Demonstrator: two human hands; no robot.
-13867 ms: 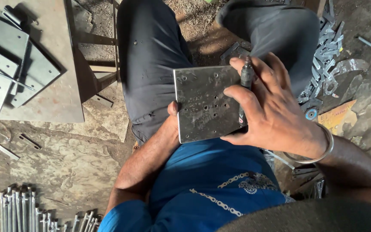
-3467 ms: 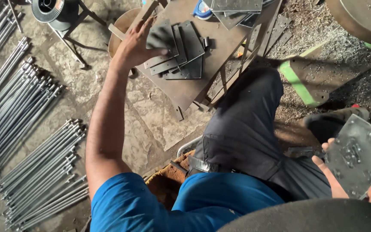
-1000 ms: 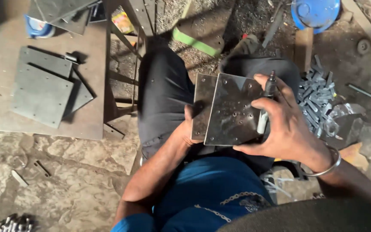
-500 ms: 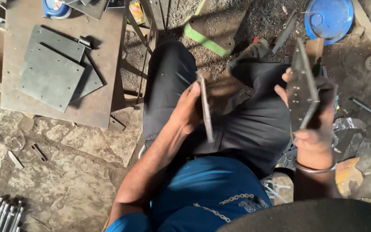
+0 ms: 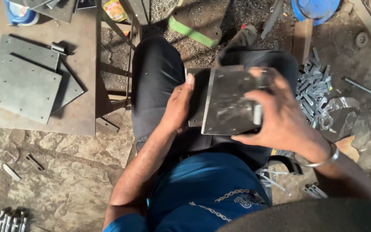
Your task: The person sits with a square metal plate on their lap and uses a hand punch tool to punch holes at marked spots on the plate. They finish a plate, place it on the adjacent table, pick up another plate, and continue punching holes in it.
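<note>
Two square grey steel plates with drilled holes rest over my lap. The upper plate (image 5: 228, 103) lies on top and my right hand (image 5: 280, 116) grips its right edge, together with a small dark marker-like tool. A lower plate (image 5: 196, 96) sticks out to the left underneath, and my left hand (image 5: 177, 105) holds its left edge with the thumb on top. My legs in dark trousers are below the plates.
A low wooden table (image 5: 78, 51) at the left carries a stack of similar steel plates (image 5: 28, 81). A pile of small metal pieces (image 5: 314, 94) lies on the ground at the right. A blue lid (image 5: 316, 8) is at the top, bolts (image 5: 5, 220) at bottom left.
Half a second ago each hand held a plate apart and on edge; now the two plates are laid flat together over my lap.
</note>
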